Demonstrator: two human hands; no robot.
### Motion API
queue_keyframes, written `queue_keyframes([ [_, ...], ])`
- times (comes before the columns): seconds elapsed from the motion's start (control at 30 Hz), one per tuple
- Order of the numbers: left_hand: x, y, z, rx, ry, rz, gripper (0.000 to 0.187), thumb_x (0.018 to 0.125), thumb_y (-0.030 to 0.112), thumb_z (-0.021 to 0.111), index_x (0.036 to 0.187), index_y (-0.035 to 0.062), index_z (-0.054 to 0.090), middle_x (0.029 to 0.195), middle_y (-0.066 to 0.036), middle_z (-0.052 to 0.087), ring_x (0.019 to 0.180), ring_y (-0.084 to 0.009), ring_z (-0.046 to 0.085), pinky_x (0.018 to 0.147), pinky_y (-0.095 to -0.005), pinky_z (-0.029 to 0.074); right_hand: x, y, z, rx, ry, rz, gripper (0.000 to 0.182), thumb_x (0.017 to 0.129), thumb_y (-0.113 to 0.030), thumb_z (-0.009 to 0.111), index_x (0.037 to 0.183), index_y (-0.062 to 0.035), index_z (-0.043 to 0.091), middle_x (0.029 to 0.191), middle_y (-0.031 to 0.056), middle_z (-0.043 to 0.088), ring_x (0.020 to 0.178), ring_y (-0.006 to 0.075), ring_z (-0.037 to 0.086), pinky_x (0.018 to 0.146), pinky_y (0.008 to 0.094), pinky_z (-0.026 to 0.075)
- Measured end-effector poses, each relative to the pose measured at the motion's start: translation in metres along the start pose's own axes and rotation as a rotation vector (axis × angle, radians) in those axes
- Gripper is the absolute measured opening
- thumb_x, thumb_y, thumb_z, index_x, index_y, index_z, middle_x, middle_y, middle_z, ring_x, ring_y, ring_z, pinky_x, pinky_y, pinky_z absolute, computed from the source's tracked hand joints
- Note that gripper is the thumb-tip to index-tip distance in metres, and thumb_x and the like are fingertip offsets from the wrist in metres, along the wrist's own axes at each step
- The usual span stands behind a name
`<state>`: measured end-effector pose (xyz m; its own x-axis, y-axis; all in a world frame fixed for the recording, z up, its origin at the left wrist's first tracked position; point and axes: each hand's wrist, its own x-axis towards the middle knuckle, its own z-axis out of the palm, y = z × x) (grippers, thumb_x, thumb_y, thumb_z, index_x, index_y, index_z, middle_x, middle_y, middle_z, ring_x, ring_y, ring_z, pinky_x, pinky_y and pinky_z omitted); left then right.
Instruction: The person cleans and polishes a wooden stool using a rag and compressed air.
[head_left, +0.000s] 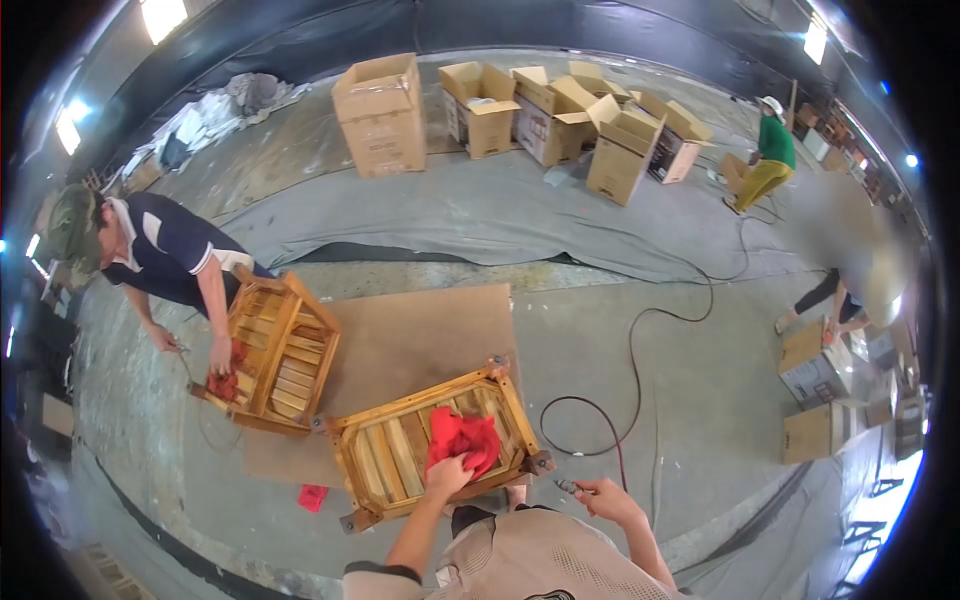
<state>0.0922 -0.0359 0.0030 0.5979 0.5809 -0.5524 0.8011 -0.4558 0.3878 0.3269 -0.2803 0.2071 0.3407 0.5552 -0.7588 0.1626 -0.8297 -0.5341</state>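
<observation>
My left hand is closed on a bunched red cloth, which lies on the slats of an upturned wooden stool or small table. The slatted piece has a wooden frame and dark brackets or feet at its corners. My right hand is off to the right of that piece, closed around a small metal-tipped tool that looks like an air blow gun. Its tip points left toward the near right corner of the piece, apart from it. A dark red hose runs down close to my right hand.
A co-worker at left wipes another slatted wooden piece with red cloth. Brown cardboard lies beneath both pieces. A red scrap is on the floor. Open cartons stand behind; two more people are at right, one by boxes.
</observation>
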Motion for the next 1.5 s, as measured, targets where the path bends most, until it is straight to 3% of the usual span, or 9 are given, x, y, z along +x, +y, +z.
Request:
queue_keyframes([
  [0.3, -0.109, -0.101, -0.032, -0.051, 0.181, -0.758, 0.053, 0.078, 0.048, 0.062, 0.107, 0.0041, 0.073, 0.108, -0.021, 0.071, 0.105, -0.0355, 0.068, 0.09, -0.0464, 0.054, 0.046, -0.024, -0.025, -0.26, -0.107, -0.248, 0.041, 0.093, -0.025, 0.06, 0.131, -0.0083, 0.063, 0.071, 0.0129, 0.066, 0.064, 0.0226, 0.063, 0.067, 0.037, 0.05],
  [0.43, -0.088, -0.051, 0.005, -0.393, 0.256, -0.506, 0.06, 0.079, 0.048, 0.062, 0.11, -0.0036, 0.069, 0.109, -0.026, 0.07, 0.106, -0.035, 0.068, 0.091, -0.0454, 0.052, 0.056, -0.014, -0.004, -0.483, -0.179, -0.452, 0.037, 0.09, -0.024, 0.06, 0.124, -0.009, 0.067, 0.078, 0.0177, 0.069, 0.071, 0.0317, 0.067, 0.071, 0.0421, 0.053],
  [0.57, -0.073, 0.083, 0.079, -1.872, 0.049, -0.283, 0.035, 0.097, 0.032, 0.05, 0.122, 0.0106, 0.063, 0.109, -0.005, 0.07, 0.094, -0.0216, 0.069, 0.08, -0.0367, 0.058, 0.033, -0.01, 0.043, -0.606, -0.247, -0.604, 0.026, 0.087, -0.023, 0.062, 0.104, -0.0054, 0.073, 0.082, 0.0213, 0.07, 0.075, 0.0382, 0.069, 0.074, 0.0473, 0.055],
  [0.63, -0.08, 0.14, 0.1, -1.676, -0.051, -0.538, 0.045, 0.098, 0.041, 0.045, 0.127, 0.0097, 0.061, 0.115, -0.008, 0.069, 0.101, -0.0239, 0.068, 0.089, -0.0399, 0.056, 0.023, -0.003, 0.078, -0.646, -0.099, -0.562, 0.022, 0.086, -0.022, 0.063, 0.094, -0.0038, 0.073, 0.081, 0.0216, 0.07, 0.074, 0.0399, 0.069, 0.074, 0.0487, 0.055],
  [0.73, -0.107, 0.139, 0.122, -2.469, -0.283, 0.107, 0.053, 0.101, 0.046, 0.037, 0.132, 0.0082, 0.057, 0.124, -0.01, 0.065, 0.113, -0.0258, 0.063, 0.099, -0.0432, 0.05, 0.019, 0.014, 0.112, -0.432, 0.156, -0.574, 0.019, 0.085, -0.021, 0.066, 0.086, -0.0032, 0.073, 0.077, 0.021, 0.069, 0.073, 0.0414, 0.068, 0.071, 0.0494, 0.055],
  [1.0, -0.156, 0.167, 0.264, -2.819, -0.165, -0.008, 0.049, 0.1, 0.046, 0.036, 0.125, 0.0108, 0.06, 0.119, -0.011, 0.066, 0.109, -0.0286, 0.065, 0.098, -0.0439, 0.052, -0.022, 0.078, 0.123, -0.375, 0.225, -0.824, 0.022, 0.083, -0.03, 0.075, 0.084, -0.0089, 0.07, 0.083, 0.0108, 0.061, 0.074, 0.0307, 0.063, 0.064, 0.0421, 0.052],
  [1.1, -0.178, 0.192, 0.226, -2.649, 0.029, -0.387, 0.05, 0.101, 0.044, 0.035, 0.127, 0.0094, 0.059, 0.119, -0.011, 0.067, 0.108, -0.0283, 0.066, 0.097, -0.0433, 0.053, -0.023, 0.098, 0.122, -0.355, 0.24, -0.699, 0.019, 0.084, -0.025, 0.074, 0.083, -0.0069, 0.068, 0.087, 0.0113, 0.061, 0.078, 0.0299, 0.062, 0.065, 0.0415, 0.051],
  [1.23, -0.187, 0.161, 0.213, -2.812, 0.205, -0.175, 0.05, 0.103, 0.038, 0.034, 0.138, 0.0072, 0.052, 0.135, -0.015, 0.059, 0.123, -0.0315, 0.058, 0.108, -0.0482, 0.044, 0.033, 0.127, 0.115, 0.109, 0.066, -0.465, 0.012, 0.092, -0.013, 0.064, 0.093, -0.0013, 0.063, 0.079, 0.0163, 0.065, 0.069, 0.0309, 0.065, 0.064, 0.0396, 0.052],
  [1.5, -0.172, -0.035, 0.276, -2.3, 1.431, -0.332, 0.058, 0.101, 0.053, 0.039, 0.136, 0.0082, 0.052, 0.134, -0.01, 0.059, 0.121, -0.029, 0.057, 0.105, -0.0463, 0.043, 0.234, 0.158, 0.135, -0.102, 0.608, -0.72, 0.013, 0.089, -0.005, 0.064, 0.099, 0.0041, 0.063, 0.071, 0.0176, 0.065, 0.059, 0.0253, 0.063, 0.058, 0.0363, 0.049],
])
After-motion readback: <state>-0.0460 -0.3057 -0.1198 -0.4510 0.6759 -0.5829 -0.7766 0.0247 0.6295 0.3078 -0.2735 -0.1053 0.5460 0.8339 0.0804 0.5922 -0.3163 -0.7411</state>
